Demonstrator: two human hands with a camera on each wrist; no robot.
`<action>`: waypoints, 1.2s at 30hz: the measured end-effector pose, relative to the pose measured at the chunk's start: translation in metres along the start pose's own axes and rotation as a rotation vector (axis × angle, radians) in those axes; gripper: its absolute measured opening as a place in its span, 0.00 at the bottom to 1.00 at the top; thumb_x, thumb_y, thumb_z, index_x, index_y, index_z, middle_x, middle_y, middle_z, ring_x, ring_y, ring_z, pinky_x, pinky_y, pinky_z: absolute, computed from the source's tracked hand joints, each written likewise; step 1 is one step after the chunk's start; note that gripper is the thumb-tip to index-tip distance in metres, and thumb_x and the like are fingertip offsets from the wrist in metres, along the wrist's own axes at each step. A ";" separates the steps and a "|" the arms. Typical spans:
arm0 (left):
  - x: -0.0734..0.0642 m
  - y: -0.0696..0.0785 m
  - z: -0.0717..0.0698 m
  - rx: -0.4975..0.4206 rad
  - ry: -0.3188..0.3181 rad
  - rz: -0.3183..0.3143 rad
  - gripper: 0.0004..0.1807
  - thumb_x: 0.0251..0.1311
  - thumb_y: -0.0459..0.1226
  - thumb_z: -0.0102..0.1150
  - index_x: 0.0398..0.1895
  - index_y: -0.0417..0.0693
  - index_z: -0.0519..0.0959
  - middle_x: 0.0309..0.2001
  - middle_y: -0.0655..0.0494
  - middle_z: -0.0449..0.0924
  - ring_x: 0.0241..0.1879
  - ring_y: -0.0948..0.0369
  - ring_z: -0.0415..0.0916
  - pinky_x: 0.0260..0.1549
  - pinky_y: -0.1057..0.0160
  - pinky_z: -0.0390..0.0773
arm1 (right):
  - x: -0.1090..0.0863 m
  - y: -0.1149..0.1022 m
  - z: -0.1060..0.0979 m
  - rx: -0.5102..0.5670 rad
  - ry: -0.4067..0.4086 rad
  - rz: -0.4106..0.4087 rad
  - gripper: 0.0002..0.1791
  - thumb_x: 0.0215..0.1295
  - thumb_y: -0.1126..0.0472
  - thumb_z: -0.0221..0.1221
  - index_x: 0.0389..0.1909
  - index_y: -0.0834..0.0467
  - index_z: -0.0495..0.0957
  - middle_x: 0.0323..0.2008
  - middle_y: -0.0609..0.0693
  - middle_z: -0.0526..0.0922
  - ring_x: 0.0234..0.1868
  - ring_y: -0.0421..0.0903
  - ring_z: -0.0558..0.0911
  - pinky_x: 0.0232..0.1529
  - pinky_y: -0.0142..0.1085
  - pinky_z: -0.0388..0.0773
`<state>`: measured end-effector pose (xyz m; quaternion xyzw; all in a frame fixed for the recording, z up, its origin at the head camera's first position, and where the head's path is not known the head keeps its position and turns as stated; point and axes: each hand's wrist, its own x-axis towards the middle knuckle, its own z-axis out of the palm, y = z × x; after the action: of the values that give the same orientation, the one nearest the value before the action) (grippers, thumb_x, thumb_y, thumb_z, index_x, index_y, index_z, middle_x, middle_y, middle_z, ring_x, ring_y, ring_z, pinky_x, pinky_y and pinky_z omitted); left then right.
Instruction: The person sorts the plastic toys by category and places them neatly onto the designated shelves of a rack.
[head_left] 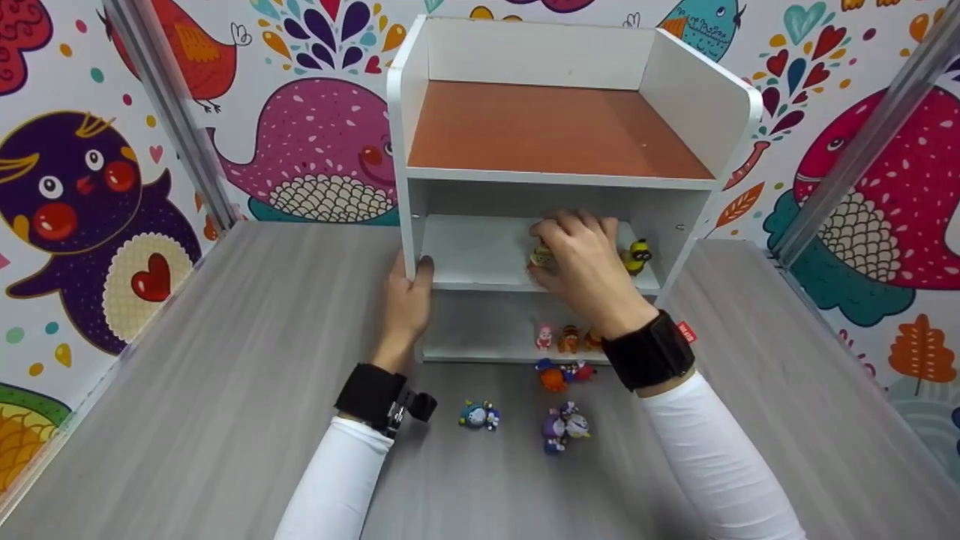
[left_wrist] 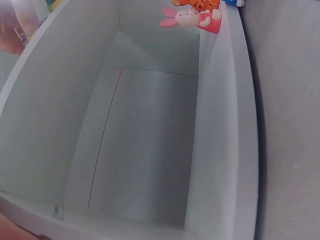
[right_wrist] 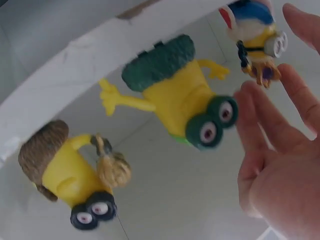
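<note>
My left hand (head_left: 407, 304) grips the left side panel (head_left: 409, 202) of a white toy shelf unit, thumb on the inner side. My right hand (head_left: 585, 262) reaches into the middle compartment. In the right wrist view its fingers are spread and fairly straight, close beside a small minion figure (right_wrist: 257, 37) with a blue lower part; whether they touch it is hard to tell. Next to it stand a minion figure with a green base (right_wrist: 175, 95) and a minion figure with a brown base (right_wrist: 70, 175). The head view shows one minion figure (head_left: 636, 256) right of the hand.
On the bottom shelf stand a pink piglet figure (head_left: 544, 337) and orange tiger figures (head_left: 568, 339). Before the unit lie an orange and blue figure group (head_left: 555, 375), a blue figure (head_left: 478, 415) and purple figures (head_left: 559, 427). An orange-brown top shelf (head_left: 555, 127) overhangs the right hand.
</note>
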<state>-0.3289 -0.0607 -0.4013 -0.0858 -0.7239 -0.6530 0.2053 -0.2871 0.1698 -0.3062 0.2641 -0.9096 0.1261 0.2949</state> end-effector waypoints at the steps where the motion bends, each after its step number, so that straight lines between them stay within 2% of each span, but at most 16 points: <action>1: 0.000 0.000 0.000 -0.002 -0.004 0.000 0.29 0.73 0.36 0.44 0.75 0.38 0.60 0.75 0.37 0.61 0.77 0.45 0.55 0.75 0.42 0.54 | -0.002 0.000 -0.002 -0.007 0.008 -0.003 0.20 0.57 0.60 0.73 0.49 0.60 0.79 0.53 0.59 0.82 0.55 0.61 0.77 0.51 0.55 0.61; 6: 0.000 -0.001 -0.001 -0.005 -0.009 0.001 0.28 0.74 0.36 0.43 0.75 0.38 0.61 0.74 0.37 0.62 0.76 0.46 0.56 0.75 0.42 0.54 | -0.012 0.000 -0.010 -0.006 0.094 -0.038 0.22 0.53 0.63 0.74 0.48 0.58 0.79 0.53 0.59 0.81 0.54 0.59 0.75 0.51 0.55 0.59; 12: 0.000 -0.003 -0.002 0.010 0.003 -0.011 0.28 0.74 0.36 0.45 0.74 0.37 0.62 0.73 0.36 0.64 0.75 0.45 0.58 0.75 0.43 0.56 | -0.040 -0.001 -0.011 0.070 0.233 -0.108 0.17 0.51 0.69 0.73 0.43 0.61 0.82 0.51 0.58 0.83 0.52 0.56 0.78 0.50 0.49 0.64; 17: 0.000 -0.003 -0.002 0.020 0.016 -0.015 0.27 0.72 0.36 0.46 0.71 0.34 0.65 0.71 0.34 0.67 0.74 0.44 0.61 0.74 0.42 0.57 | -0.061 -0.002 -0.005 0.110 0.212 -0.173 0.14 0.46 0.76 0.72 0.35 0.62 0.85 0.39 0.54 0.87 0.43 0.50 0.83 0.46 0.42 0.79; 20: 0.001 -0.003 -0.001 0.014 0.016 0.000 0.27 0.72 0.35 0.45 0.71 0.33 0.65 0.70 0.34 0.67 0.74 0.44 0.61 0.74 0.43 0.57 | -0.068 -0.002 -0.003 0.093 0.138 -0.187 0.10 0.50 0.75 0.70 0.32 0.60 0.85 0.35 0.51 0.87 0.39 0.46 0.83 0.41 0.37 0.83; 26: 0.001 -0.001 0.000 0.001 0.002 0.011 0.27 0.73 0.35 0.44 0.72 0.33 0.63 0.71 0.34 0.66 0.74 0.44 0.60 0.74 0.43 0.57 | -0.073 -0.002 -0.002 0.139 -0.004 -0.242 0.07 0.56 0.72 0.69 0.31 0.57 0.85 0.30 0.47 0.85 0.33 0.42 0.79 0.31 0.31 0.79; 29: 0.000 -0.001 0.000 0.003 -0.011 0.017 0.28 0.73 0.36 0.43 0.74 0.35 0.61 0.73 0.36 0.64 0.75 0.45 0.58 0.75 0.43 0.55 | -0.075 -0.001 -0.002 0.171 -0.104 -0.238 0.06 0.58 0.70 0.68 0.32 0.56 0.85 0.30 0.47 0.86 0.31 0.40 0.80 0.30 0.31 0.80; 31: 0.000 -0.001 0.000 0.005 -0.015 0.019 0.28 0.73 0.36 0.43 0.74 0.35 0.60 0.73 0.36 0.63 0.76 0.45 0.57 0.75 0.43 0.54 | -0.076 0.001 0.000 0.205 -0.227 -0.209 0.08 0.58 0.71 0.68 0.36 0.56 0.85 0.31 0.47 0.87 0.32 0.40 0.83 0.32 0.32 0.82; 34: 0.000 -0.001 0.000 0.009 -0.005 0.013 0.27 0.73 0.36 0.43 0.72 0.33 0.63 0.71 0.34 0.66 0.74 0.44 0.61 0.74 0.43 0.56 | -0.078 0.002 0.008 0.243 -0.483 -0.149 0.11 0.57 0.70 0.68 0.41 0.58 0.85 0.35 0.50 0.89 0.34 0.42 0.85 0.36 0.35 0.84; 36: 0.000 -0.002 0.000 0.010 0.005 0.014 0.26 0.73 0.35 0.44 0.70 0.32 0.65 0.69 0.33 0.69 0.72 0.43 0.63 0.74 0.43 0.58 | -0.079 0.004 0.016 0.230 -0.625 -0.114 0.12 0.57 0.68 0.70 0.43 0.59 0.85 0.35 0.52 0.88 0.33 0.43 0.85 0.36 0.36 0.83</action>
<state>-0.3300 -0.0613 -0.4028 -0.0882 -0.7259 -0.6483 0.2121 -0.2422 0.1991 -0.3671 0.3721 -0.9195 0.1242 -0.0236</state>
